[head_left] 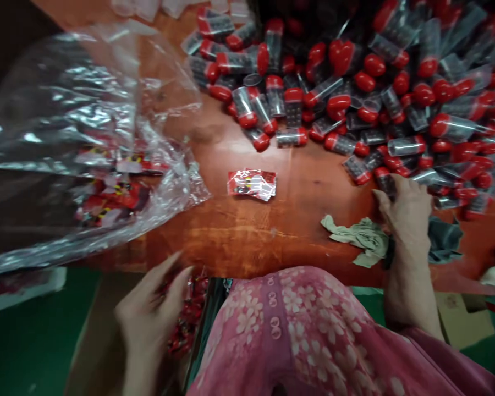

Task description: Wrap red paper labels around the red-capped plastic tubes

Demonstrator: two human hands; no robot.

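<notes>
Red-capped clear tubes (pixel 291 137) lie in a large heap over the back and right of the orange table. At the heap's near edge my right hand (pixel 404 209) has its fingers around a dark tube with a red end. My left hand (pixel 159 302), blurred, is over an open box of red packets (pixel 185 324) below the table edge; its thumb and fingers are apart with nothing seen between them. A small stack of shiny red packets (pixel 252 184) lies flat on the table between the hands. More red packets (pixel 111 198) show inside a big clear plastic bag (pixel 160 110) at the left.
A crumpled pale green cloth (pixel 363 236) lies left of my right wrist, and a dark cloth (pixel 444 239) to its right. The orange table's (pixel 247 242) front edge runs just before my body. A cardboard box (pixel 464 322) stands on the green floor at the lower right.
</notes>
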